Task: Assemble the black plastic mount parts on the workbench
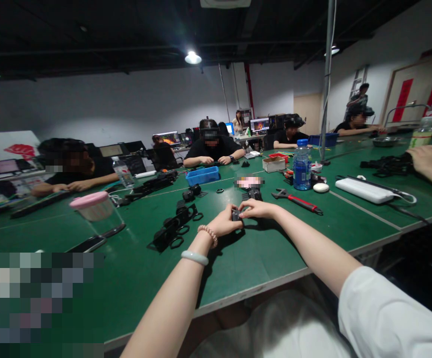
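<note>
Between my two hands is a small dark grey block-like part (236, 215), partly covered by fingers, so its kind does not show. My left hand (224, 222), with a beaded bracelet and a pale bangle at the wrist, is closed around its left side. From the right, my right hand (255, 209) pinches the same part with thumb and fingertips. Just beyond my hands lie dark parts (254, 193) beside a pink item (249, 182). Left of them rest black frame-like pieces with rings (174, 226) and another black part (192, 192). A small black ring (220, 190) lies farther off.
Right of my hands are an adjustable wrench (298, 200), a blue bottle (302, 166) and a white power strip (365, 190). A blue tray (202, 175) and a cardboard box (273, 164) stand farther back. A pink-lidded cup (96, 211) is left. Several people work around the green table (271, 253).
</note>
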Demonstrator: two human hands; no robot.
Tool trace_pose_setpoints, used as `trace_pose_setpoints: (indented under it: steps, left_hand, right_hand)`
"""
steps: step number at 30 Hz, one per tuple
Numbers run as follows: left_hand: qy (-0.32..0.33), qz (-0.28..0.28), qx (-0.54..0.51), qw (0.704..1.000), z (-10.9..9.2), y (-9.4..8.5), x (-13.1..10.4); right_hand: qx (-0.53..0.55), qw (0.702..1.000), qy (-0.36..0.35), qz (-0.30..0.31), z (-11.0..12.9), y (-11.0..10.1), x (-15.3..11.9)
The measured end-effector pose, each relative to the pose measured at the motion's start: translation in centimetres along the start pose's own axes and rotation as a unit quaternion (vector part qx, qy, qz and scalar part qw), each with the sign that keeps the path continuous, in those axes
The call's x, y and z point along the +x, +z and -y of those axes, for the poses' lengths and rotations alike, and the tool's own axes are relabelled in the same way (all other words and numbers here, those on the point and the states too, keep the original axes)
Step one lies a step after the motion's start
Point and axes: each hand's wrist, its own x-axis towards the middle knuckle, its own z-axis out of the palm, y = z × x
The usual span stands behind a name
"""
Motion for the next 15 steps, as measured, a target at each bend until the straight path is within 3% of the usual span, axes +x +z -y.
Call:
trace_pose_setpoints:
  steps: [15]
  left_hand:
    - [-0.017, -0.005, -0.009, 1.000, -0.52, -0.05, -0.17]
  right_hand:
    - [-0.017, 1.000, -0.011, 0.000, -0.24, 0.06, 0.16]
